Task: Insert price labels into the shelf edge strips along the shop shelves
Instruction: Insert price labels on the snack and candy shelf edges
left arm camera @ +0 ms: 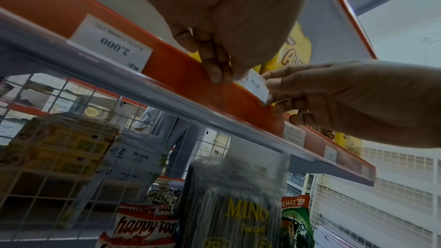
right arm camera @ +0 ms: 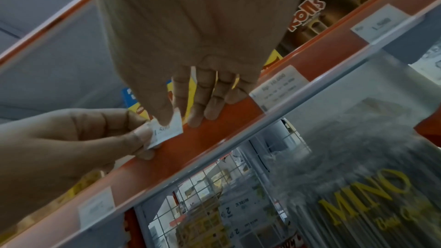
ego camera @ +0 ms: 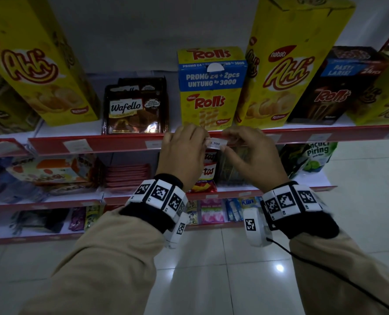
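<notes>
A small white price label (ego camera: 214,143) printed 1.500 is held against the red shelf edge strip (ego camera: 98,144), below the yellow Rolls box (ego camera: 211,87). My left hand (ego camera: 184,146) pinches its left end and my right hand (ego camera: 241,144) pinches its right end. In the left wrist view the label (left arm camera: 255,86) sits at the top lip of the strip (left arm camera: 181,71), between my left fingers (left arm camera: 214,71) and right fingers (left arm camera: 274,84). In the right wrist view my right thumb covers part of the label (right arm camera: 167,131) while the other fingers (right arm camera: 198,112) rest on the strip (right arm camera: 214,139).
Other labels sit in the same strip: a 2.000 label (left arm camera: 114,46) to the left and several to the right (right arm camera: 279,86). Snack boxes and a Wafello pack (ego camera: 134,108) stand on the shelf above. Lower shelves hold bags (ego camera: 209,169). Tiled floor lies below.
</notes>
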Demonstrator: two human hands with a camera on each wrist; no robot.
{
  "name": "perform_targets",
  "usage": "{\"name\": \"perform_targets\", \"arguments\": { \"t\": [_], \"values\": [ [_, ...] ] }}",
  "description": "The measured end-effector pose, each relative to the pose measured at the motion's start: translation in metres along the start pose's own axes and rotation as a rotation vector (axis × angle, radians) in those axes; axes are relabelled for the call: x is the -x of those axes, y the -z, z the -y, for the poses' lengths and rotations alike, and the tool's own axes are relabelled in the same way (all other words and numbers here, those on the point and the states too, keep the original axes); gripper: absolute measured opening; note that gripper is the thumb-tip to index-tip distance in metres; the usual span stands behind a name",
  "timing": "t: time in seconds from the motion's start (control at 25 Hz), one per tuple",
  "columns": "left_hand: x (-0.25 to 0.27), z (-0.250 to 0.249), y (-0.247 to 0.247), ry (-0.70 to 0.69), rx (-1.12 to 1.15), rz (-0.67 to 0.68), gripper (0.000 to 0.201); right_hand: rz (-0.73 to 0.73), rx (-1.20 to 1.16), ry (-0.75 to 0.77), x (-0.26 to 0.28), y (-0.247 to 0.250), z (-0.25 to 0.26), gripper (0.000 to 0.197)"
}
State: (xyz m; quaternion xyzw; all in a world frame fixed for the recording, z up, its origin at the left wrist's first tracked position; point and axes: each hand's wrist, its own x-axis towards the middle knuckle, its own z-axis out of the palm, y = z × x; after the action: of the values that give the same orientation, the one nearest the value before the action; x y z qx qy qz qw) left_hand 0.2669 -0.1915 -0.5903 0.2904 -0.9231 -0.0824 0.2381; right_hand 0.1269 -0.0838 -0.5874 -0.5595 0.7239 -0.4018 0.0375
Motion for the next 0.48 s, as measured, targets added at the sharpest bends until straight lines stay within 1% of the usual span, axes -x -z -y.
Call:
{"name": "perform_targets", "arguments": {
  "t": [0.08, 0.12, 0.24, 0.28, 0.4, 0.48],
  "values": [
    [0.0, 0.0, 0.001, -0.013, -0.017, 0.008, 0.016, -0.009, 0.104, 0.056, -0.004, -0.001, 0.002, 0.014],
    [0.0, 0.0, 0.003, -0.017, -0.027, 0.006, 0.016, -0.038, 0.125, 0.067, -0.006, -0.001, 0.002, 0.011],
    [0.001, 0.006, 0.008, -0.02, -0.064, -0.012, 0.019, -0.143, 0.155, 0.088, -0.013, 0.0, 0.003, 0.009],
    [0.001, 0.009, 0.009, -0.005, -0.067, -0.014, 0.019, -0.138, 0.181, 0.088, -0.016, -0.001, 0.003, 0.01],
    [0.0, 0.014, 0.013, 0.039, -0.045, -0.006, 0.019, -0.027, 0.263, 0.088, -0.023, -0.005, 0.003, 0.011],
    [0.001, 0.014, 0.013, 0.034, -0.047, 0.014, 0.023, 0.001, 0.279, 0.113, -0.022, -0.007, 0.004, 0.011]
  ]
}}
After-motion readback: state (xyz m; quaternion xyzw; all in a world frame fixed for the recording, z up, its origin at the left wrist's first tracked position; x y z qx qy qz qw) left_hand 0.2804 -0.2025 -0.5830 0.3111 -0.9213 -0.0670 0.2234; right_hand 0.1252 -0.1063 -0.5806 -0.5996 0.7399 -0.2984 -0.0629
